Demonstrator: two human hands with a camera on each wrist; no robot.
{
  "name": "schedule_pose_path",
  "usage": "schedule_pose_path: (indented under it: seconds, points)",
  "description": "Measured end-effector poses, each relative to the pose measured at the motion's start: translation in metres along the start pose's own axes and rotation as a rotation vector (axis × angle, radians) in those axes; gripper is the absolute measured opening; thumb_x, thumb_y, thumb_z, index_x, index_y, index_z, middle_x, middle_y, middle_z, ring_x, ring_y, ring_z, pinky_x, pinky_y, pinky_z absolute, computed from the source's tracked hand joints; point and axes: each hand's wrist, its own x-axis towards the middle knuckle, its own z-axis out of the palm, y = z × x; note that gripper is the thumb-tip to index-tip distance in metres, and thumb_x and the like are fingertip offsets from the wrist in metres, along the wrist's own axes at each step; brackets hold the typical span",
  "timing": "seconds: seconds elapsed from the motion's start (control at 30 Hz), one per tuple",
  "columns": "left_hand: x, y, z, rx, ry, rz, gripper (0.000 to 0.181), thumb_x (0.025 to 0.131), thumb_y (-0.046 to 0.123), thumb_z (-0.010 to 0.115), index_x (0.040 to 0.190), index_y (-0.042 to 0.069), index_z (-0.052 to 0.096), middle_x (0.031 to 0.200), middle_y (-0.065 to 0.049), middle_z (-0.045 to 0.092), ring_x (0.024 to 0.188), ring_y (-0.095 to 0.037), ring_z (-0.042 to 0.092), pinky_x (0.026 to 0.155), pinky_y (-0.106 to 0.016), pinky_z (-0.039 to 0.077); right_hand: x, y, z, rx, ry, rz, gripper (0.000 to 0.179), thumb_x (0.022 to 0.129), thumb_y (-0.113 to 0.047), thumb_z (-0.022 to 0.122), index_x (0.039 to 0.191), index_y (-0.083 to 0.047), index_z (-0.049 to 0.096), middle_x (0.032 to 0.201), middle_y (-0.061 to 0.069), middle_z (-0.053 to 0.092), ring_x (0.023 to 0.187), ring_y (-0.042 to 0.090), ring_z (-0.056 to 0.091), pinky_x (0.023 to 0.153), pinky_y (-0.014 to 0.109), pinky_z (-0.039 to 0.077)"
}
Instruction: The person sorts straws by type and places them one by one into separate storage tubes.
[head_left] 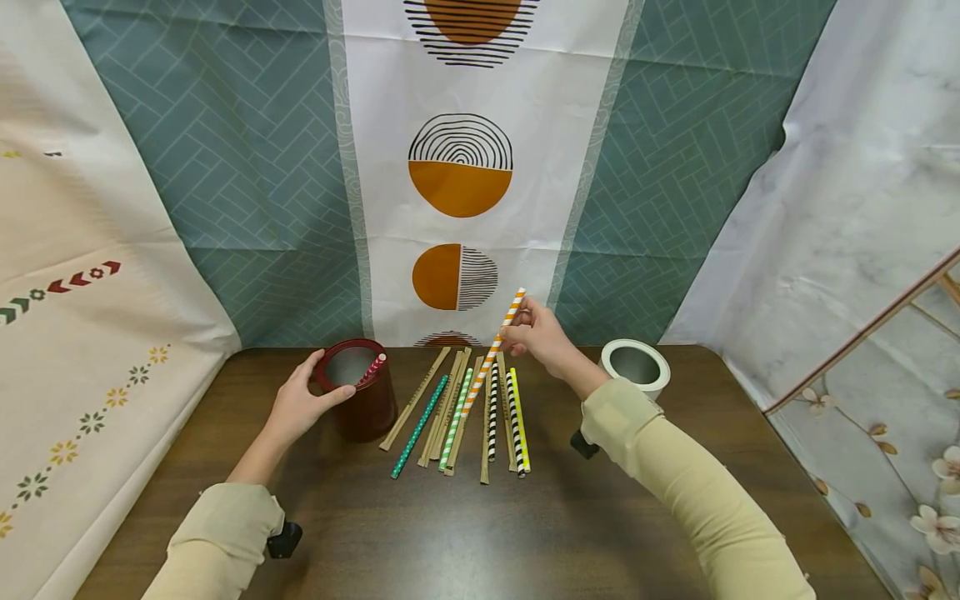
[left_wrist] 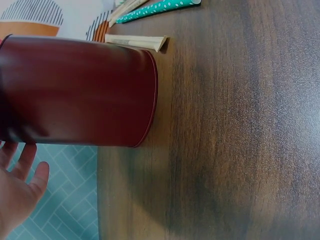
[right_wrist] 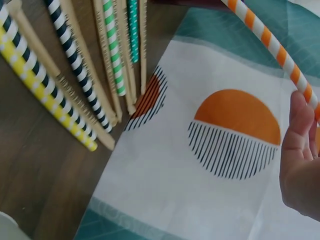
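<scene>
Brown surface [head_left: 465,542]: filling the lower frame; straw-lifting seems to be the step in hand, the next move calling for a steady pinch.
Wrapped straws [head_left: 416,398]: lying at lower centre, their print showing too small to read.
Dark red canister [head_left: 366,412]: standing lower left of centre; left grip [head_left: 296,408] is holding its rim, widely spread.
Orange-striped straw [head_left: 483,373]: slanting near centre; right grip [head_left: 540,337] is pinching it closely.
</scene>
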Motion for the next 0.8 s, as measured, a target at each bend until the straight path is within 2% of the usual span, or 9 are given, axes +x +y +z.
schedule_pose_path:
  seconds: [0.1, 0.3, 0.47, 0.63, 0.8]
  points:
    - [0.0, 0.0, 0.0, -0.003, 0.0, 0.001, 0.089, 0.076, 0.047, 0.063, 0.142, 0.01, 0.016, 0.141, -0.021, 0.025, 0.124, -0.039, 0.03, 0.091, -0.058, 0.033, 0.001, -0.005, 0.004, 0.042, 0.045, -0.036, 0.018, 0.081, 0.002, 0.054, 0.095, -0.003, 0.042, 0.075, 0.001, 0.054, 0.062, 0.013, 0.063, 0.051, 0.024, 0.046]
    - [0.001, 0.0, 0.0, -0.006, 0.001, 0.002, 0.09, 0.076, 0.047, 0.063, 0.142, 0.01, 0.016, 0.141, -0.021, 0.025, 0.124, -0.039, 0.03, 0.091, -0.058, 0.033, 0.001, -0.015, 0.014, 0.143, 0.081, -0.094, 0.017, 0.082, 0.003, 0.052, 0.092, -0.005, 0.042, 0.074, 0.0, 0.054, 0.061, 0.011, 0.063, 0.052, 0.024, 0.047]
    - [0.0, 0.001, 0.0, -0.008, 0.001, -0.001, 0.09, 0.075, 0.047, 0.063, 0.142, 0.01, 0.016, 0.142, -0.021, 0.024, 0.124, -0.039, 0.03, 0.092, -0.058, 0.033, 0.001, -0.021, 0.024, 0.228, 0.105, -0.12, 0.019, 0.081, 0.005, 0.052, 0.092, -0.008, 0.043, 0.073, -0.001, 0.054, 0.059, 0.01, 0.063, 0.051, 0.023, 0.047]
    - [0.0, 0.001, 0.0, -0.01, -0.002, -0.008, 0.091, 0.075, 0.048, 0.063, 0.142, 0.01, 0.015, 0.142, -0.02, 0.024, 0.124, -0.038, 0.03, 0.092, -0.059, 0.033, 0.002, -0.025, 0.037, 0.304, 0.167, -0.144, 0.021, 0.081, 0.005, 0.052, 0.088, -0.013, 0.043, 0.073, 0.001, 0.053, 0.06, 0.01, 0.064, 0.049, 0.022, 0.047]
    - [0.001, 0.001, 0.0, -0.004, 0.005, -0.005, 0.09, 0.075, 0.048, 0.064, 0.142, 0.01, 0.016, 0.141, -0.02, 0.025, 0.123, -0.038, 0.031, 0.091, -0.058, 0.033, 0.004, -0.023, 0.051, 0.369, 0.198, -0.136, 0.022, 0.081, 0.006, 0.052, 0.09, -0.011, 0.042, 0.073, 0.001, 0.053, 0.06, 0.011, 0.063, 0.049, 0.021, 0.046]
